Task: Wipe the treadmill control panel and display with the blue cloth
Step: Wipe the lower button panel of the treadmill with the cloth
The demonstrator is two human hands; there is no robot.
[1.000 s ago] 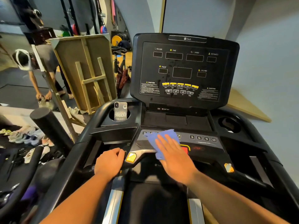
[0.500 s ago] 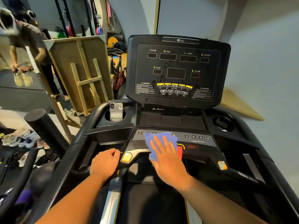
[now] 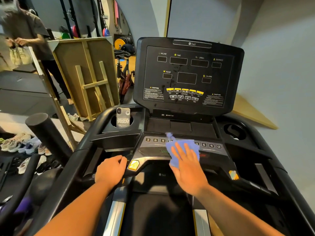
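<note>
**A:** What's the room like?

**B:** A gym with grey walls. The treadmill fills the middle, black, its belt running down toward the camera. On the left a wooden table stands tipped on its side, with a black foam roller and a row of shoes on the floor, and another person standing farther back holding a pair of shoes.

**A:** Any writing you can read?

**B:** On the upright display: INCLINE, TIME, SPEED, DISTANCE, PULSE, CALORIE, and CAUTION twice above small print too fine to read. The control panel below has keys marked 3, 6, 9 on the left and 6, 9, 12 on the right. A phone stands in the left cup holder, its case reading PHYSICAL; the line under it I can't make out.

**A:** And the cloth?

**B:** The blue cloth lies on the middle of the control panel, covering some keys. The right hand presses it flat, fingers straight and slightly spread. The left hand curls round the handlebar beside the yellow pad.

**A:** Changed from a moment ago?

**B:** The cloth and right hand have slid rightward along the panel, uncovering the left keys. The left hand has kept its grip.
</note>
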